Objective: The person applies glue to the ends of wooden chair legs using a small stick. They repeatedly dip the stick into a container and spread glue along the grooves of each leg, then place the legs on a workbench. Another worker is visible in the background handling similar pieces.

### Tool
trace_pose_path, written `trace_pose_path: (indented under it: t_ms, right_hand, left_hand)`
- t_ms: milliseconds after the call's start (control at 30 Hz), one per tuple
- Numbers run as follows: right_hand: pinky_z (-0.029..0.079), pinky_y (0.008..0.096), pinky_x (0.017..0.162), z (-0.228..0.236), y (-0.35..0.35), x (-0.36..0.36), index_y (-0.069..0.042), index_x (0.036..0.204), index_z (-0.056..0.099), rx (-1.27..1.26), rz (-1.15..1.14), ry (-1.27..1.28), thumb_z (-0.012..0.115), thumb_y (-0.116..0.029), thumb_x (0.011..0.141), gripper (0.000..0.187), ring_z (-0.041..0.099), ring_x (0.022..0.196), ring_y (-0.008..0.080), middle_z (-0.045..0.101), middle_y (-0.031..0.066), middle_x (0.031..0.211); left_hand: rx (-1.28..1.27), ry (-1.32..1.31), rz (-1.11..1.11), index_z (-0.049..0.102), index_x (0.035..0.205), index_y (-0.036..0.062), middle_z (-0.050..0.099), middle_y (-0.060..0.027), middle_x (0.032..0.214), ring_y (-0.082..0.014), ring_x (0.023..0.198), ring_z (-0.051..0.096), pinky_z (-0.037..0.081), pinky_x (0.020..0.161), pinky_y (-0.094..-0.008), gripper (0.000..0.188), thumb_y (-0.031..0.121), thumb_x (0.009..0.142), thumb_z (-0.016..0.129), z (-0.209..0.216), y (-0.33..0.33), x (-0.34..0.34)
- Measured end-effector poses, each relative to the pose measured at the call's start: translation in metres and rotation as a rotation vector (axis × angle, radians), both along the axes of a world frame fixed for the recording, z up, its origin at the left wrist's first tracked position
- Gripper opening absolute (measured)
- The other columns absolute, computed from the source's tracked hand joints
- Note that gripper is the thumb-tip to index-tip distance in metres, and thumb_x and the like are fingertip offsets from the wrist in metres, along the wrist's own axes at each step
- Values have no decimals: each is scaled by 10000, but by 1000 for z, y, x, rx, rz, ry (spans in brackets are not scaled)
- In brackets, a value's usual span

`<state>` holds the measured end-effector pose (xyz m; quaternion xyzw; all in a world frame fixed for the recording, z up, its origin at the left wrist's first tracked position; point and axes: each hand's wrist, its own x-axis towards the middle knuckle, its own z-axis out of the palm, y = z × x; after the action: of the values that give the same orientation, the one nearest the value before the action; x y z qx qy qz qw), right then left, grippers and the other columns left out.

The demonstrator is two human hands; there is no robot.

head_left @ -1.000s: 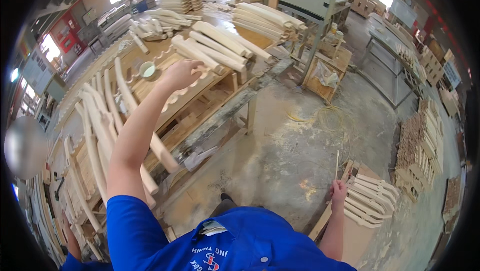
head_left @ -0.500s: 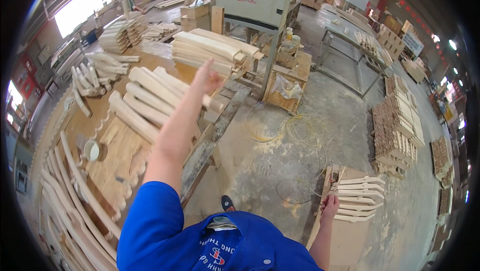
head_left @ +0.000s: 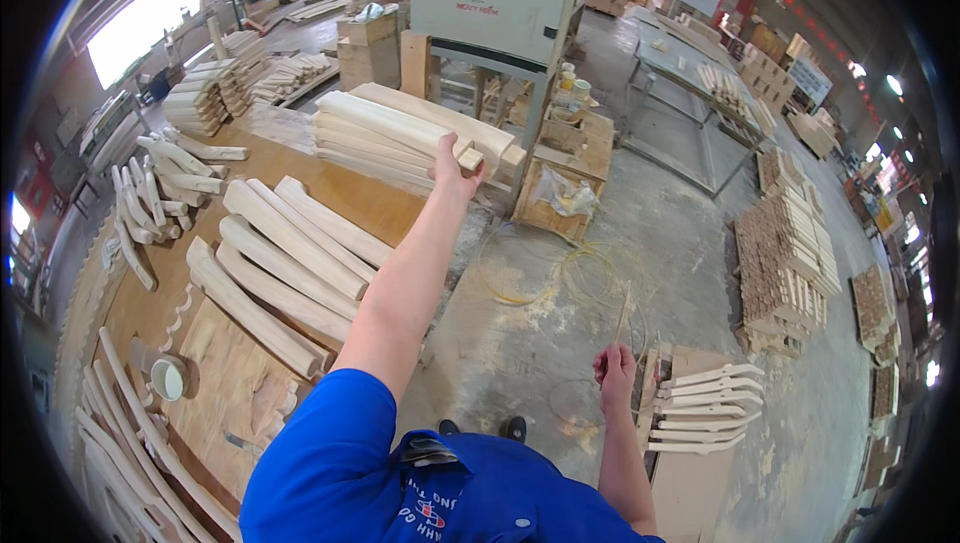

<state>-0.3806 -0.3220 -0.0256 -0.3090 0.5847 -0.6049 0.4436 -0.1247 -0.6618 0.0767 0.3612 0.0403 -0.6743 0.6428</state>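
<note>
My left hand (head_left: pixel 457 168) reaches far forward, its fingers closed round the squared end of a pale wooden leg (head_left: pixel 405 123). That leg lies on top of a stack of similar pieces at the table's far end. My right hand (head_left: pixel 615 368) is closed on a thin pale stick (head_left: pixel 625 311) that points up and away over the floor. Its lower end is hidden in the fingers. Just right of this hand, several slim shaped wooden slats (head_left: pixel 705 405) rest side by side on a board. Several shaped wooden legs (head_left: pixel 290 253) lie beside my left forearm.
A white cup (head_left: pixel 168 380) stands on the wooden table (head_left: pixel 215 338), near long curved pieces (head_left: pixel 130 433). Beyond the stack is a grey electrical cabinet (head_left: pixel 490 3). A wooden crate (head_left: pixel 560 201) and a yellow hose (head_left: pixel 585 273) are on the floor. Stacked wood (head_left: pixel 785 253) stands right.
My left hand has moved right onto the end of a stacked leg and closed on it. My right hand has lifted left, off the slats, with a thin stick in it.
</note>
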Motion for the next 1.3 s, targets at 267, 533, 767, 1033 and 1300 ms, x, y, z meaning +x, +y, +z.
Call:
trace_pose_path:
  t_ms: [267, 533, 767, 1033, 1300]
  right_hand:
    - [401, 216, 531, 28, -143, 50, -79, 906, 505, -231, 280, 274, 515, -274, 958, 202, 495, 636, 72, 547, 7, 725]
    - [426, 351, 753, 45, -274, 142, -6, 926, 444, -491, 202, 452, 746, -274, 754, 439, 483, 865, 224, 454, 126, 970]
    - [485, 314, 595, -4, -273, 148, 11, 980, 430, -317, 432, 372, 753, -188, 756, 440, 602, 706, 215, 547, 115, 885]
    - [507, 280, 544, 1, -270, 154, -19, 951, 422, -363, 331, 52, 714, -138, 802, 348, 592, 640, 162, 509, 108, 885]
    - [508, 257, 552, 25, -302, 158, -39, 978, 432, -515, 220, -79, 624, -115, 884, 227, 588, 768, 151, 508, 91, 1027]
  left_hand:
    - [-32, -127, -215, 550, 1053, 106, 565, -63, 998, -200, 879, 534, 468, 644, -323, 418, 374, 762, 683, -7, 79, 31]
    - [171, -400, -363, 590, 1059, 162, 590, -33, 1004, -234, 966, 522, 394, 761, -441, 493, 535, 739, 625, 2, 92, 45]
    - [-105, -333, -143, 581, 1188, 161, 611, -73, 1146, -260, 1045, 579, 460, 874, -493, 561, 584, 820, 552, -32, 90, 58]
    - [-134, -167, -122, 533, 1216, 112, 591, -92, 1161, -260, 1060, 572, 439, 920, -482, 560, 514, 829, 578, -6, 116, 55]
    - [-147, -212, 72, 530, 1140, 73, 607, -105, 1041, -271, 929, 604, 498, 833, -426, 556, 479, 777, 642, -2, 135, 82]
